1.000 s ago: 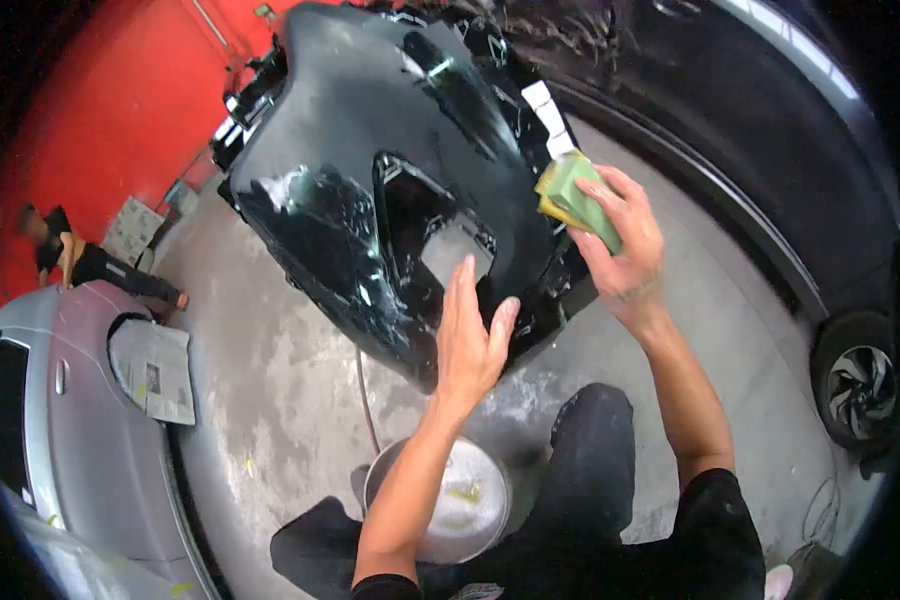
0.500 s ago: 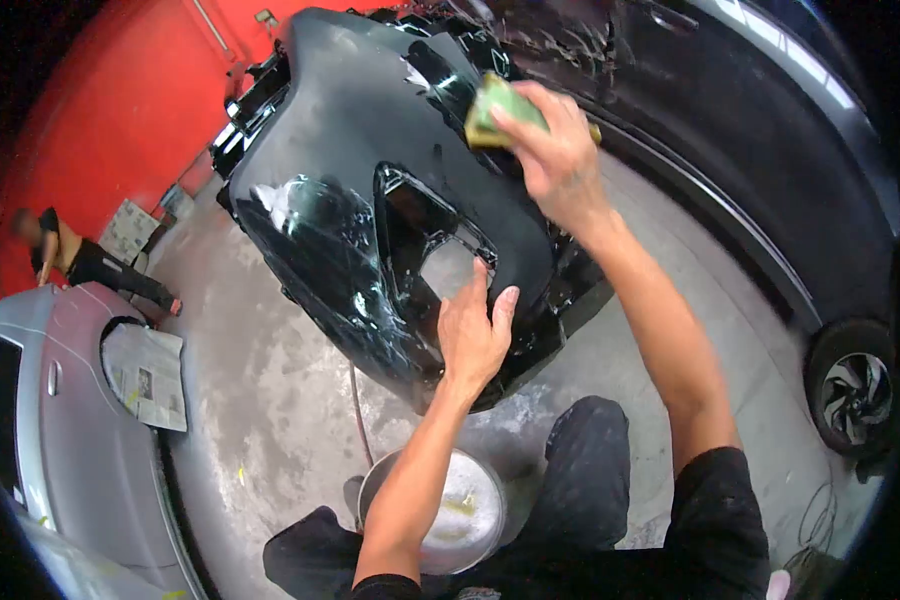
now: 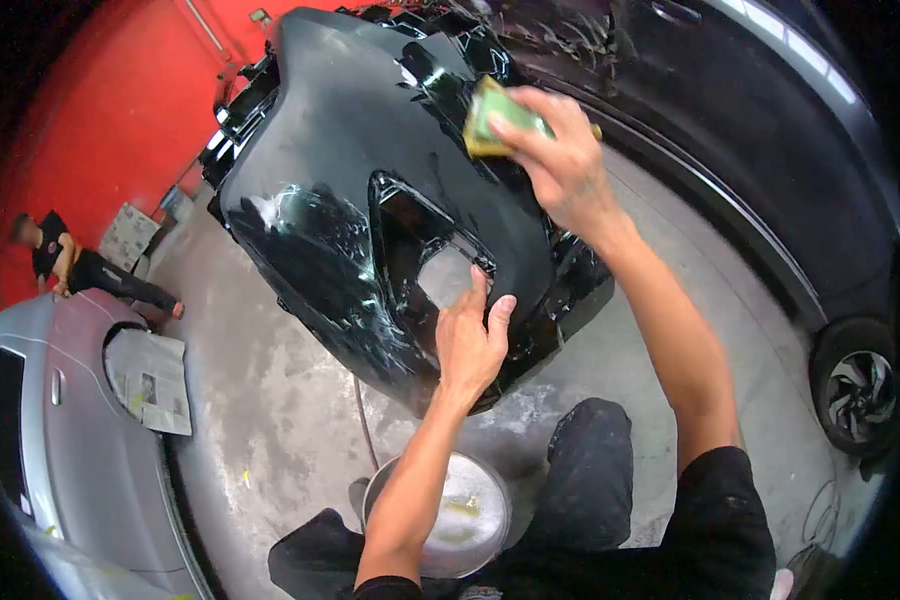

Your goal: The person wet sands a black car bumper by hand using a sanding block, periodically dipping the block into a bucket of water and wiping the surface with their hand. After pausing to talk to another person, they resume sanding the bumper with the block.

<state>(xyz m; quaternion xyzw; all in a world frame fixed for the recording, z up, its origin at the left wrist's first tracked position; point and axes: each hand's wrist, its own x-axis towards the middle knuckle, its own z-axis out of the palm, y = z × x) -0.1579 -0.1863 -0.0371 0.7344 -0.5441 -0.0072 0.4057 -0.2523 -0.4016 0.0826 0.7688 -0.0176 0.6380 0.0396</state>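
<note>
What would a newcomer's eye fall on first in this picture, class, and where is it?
Probably the big black panel at the centre, glossy and streaked at its lower left. Next, the green and yellow pad, blurred in the right hand at the panel's right side. The bright red wall at upper left also stands out.

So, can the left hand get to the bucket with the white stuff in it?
Probably yes. The bucket sits below the left forearm, its top open. The left hand holds no tool; it's just up at the black bumper, so it would need to draw back first.
</note>
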